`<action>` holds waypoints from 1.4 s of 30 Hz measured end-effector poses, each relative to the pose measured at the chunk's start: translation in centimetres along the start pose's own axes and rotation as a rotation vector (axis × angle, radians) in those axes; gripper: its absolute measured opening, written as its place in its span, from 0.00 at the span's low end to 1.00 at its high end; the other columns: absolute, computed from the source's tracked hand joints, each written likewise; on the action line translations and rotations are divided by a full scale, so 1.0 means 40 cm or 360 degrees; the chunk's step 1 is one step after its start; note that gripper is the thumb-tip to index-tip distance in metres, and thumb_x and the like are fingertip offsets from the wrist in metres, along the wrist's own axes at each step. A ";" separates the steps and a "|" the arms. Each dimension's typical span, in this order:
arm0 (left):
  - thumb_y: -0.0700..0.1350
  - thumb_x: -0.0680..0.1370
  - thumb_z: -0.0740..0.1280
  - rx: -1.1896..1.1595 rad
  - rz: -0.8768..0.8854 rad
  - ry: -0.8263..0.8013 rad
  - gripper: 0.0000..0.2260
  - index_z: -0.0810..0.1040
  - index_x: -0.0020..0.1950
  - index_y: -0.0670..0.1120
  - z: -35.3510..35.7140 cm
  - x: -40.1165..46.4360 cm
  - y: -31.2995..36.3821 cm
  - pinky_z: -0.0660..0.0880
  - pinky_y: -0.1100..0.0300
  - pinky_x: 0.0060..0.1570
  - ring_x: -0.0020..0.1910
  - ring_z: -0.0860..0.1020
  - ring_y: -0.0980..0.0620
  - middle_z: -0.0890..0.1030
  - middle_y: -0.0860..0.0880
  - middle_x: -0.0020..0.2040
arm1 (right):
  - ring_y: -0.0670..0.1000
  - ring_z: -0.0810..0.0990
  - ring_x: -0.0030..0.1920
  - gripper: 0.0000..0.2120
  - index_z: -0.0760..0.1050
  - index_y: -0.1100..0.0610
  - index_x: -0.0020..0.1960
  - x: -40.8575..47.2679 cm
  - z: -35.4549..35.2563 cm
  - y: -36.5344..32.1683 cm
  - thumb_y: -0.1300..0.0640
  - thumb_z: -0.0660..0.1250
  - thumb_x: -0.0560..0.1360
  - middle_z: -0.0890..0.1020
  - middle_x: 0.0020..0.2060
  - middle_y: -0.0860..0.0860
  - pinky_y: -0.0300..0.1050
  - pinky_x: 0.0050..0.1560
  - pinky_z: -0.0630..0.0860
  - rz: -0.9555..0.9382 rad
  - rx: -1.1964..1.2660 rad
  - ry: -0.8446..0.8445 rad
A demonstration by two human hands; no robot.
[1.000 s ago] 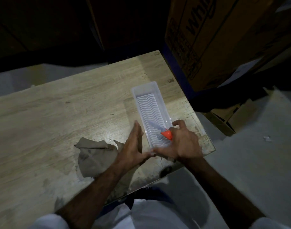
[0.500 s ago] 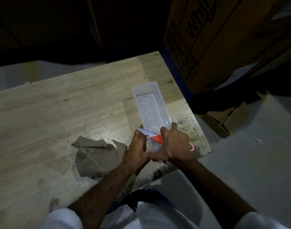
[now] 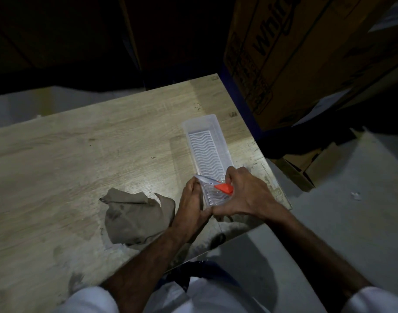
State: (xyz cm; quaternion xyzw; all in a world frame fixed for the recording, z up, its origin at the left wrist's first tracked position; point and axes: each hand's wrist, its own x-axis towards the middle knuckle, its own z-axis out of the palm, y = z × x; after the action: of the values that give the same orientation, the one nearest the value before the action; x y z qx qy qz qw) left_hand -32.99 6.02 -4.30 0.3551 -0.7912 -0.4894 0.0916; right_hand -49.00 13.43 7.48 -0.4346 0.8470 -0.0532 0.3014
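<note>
A long clear plastic tray with a wavy ribbed floor lies on the wooden table near its right edge. My right hand grips the orange handle of a knife over the tray's near end, and the blade points left across the tray. My left hand holds the tray's near left wall, with its fingertips at the blade's tip. The two thumbs meet at the tray's near end.
A crumpled grey-brown cloth lies on the table just left of my left hand. A big cardboard box stands beyond the table's right edge, with smaller cartons on the floor below it.
My right hand has drawn the knife up and turned its blade to the left. My left hand went from flat beside the tray to holding its wall at the blade's tip.
</note>
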 end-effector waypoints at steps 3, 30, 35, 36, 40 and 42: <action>0.64 0.74 0.71 -0.0113 -0.0014 -0.0044 0.44 0.59 0.83 0.48 -0.005 -0.005 0.016 0.65 0.53 0.77 0.77 0.65 0.52 0.64 0.50 0.79 | 0.45 0.75 0.44 0.40 0.65 0.44 0.53 0.006 -0.029 0.028 0.26 0.77 0.53 0.74 0.48 0.46 0.44 0.43 0.73 -0.0047 0.0070 -0.0091; 0.49 0.84 0.68 -0.0636 -0.0196 0.0317 0.16 0.74 0.72 0.51 0.036 -0.037 0.117 0.80 0.38 0.64 0.62 0.83 0.42 0.83 0.43 0.64 | 0.61 0.77 0.62 0.55 0.58 0.40 0.76 -0.021 -0.003 -0.064 0.27 0.77 0.56 0.72 0.61 0.57 0.57 0.65 0.74 0.0201 0.0016 -0.0036; 0.56 0.85 0.64 -0.0567 -0.0289 0.0318 0.16 0.76 0.71 0.54 0.062 -0.013 0.119 0.78 0.35 0.64 0.63 0.83 0.40 0.84 0.45 0.63 | 0.60 0.77 0.61 0.53 0.60 0.39 0.75 -0.029 -0.052 -0.075 0.30 0.78 0.56 0.70 0.60 0.55 0.56 0.61 0.74 0.0229 0.0057 -0.0009; 0.59 0.85 0.62 -0.0630 -0.0341 0.0330 0.18 0.78 0.70 0.52 0.066 -0.008 0.111 0.76 0.31 0.65 0.63 0.82 0.35 0.83 0.40 0.63 | 0.60 0.77 0.61 0.53 0.60 0.38 0.75 -0.032 -0.055 -0.070 0.29 0.79 0.56 0.70 0.61 0.55 0.55 0.61 0.74 0.0238 0.0106 0.0002; 0.63 0.85 0.55 -0.0644 -0.0612 0.0235 0.20 0.79 0.68 0.57 0.061 -0.003 0.113 0.76 0.36 0.67 0.61 0.84 0.41 0.85 0.46 0.61 | 0.54 0.76 0.59 0.52 0.63 0.36 0.73 -0.062 -0.071 -0.053 0.26 0.77 0.53 0.71 0.60 0.51 0.52 0.59 0.73 0.0248 0.0308 0.0091; 0.50 0.86 0.58 -0.0404 -0.0678 0.0182 0.18 0.69 0.77 0.53 0.064 -0.002 0.116 0.77 0.44 0.66 0.62 0.82 0.44 0.82 0.45 0.66 | 0.52 0.77 0.57 0.51 0.65 0.37 0.72 -0.074 -0.091 -0.053 0.27 0.77 0.52 0.73 0.61 0.50 0.52 0.60 0.76 0.0258 0.0369 0.0134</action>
State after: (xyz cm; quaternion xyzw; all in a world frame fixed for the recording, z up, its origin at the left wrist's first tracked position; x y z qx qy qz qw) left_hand -36.39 9.14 -1.67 0.5266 -0.6242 -0.5722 0.0747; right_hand -48.22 13.77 12.56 -0.3245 0.8794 -0.1442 0.3171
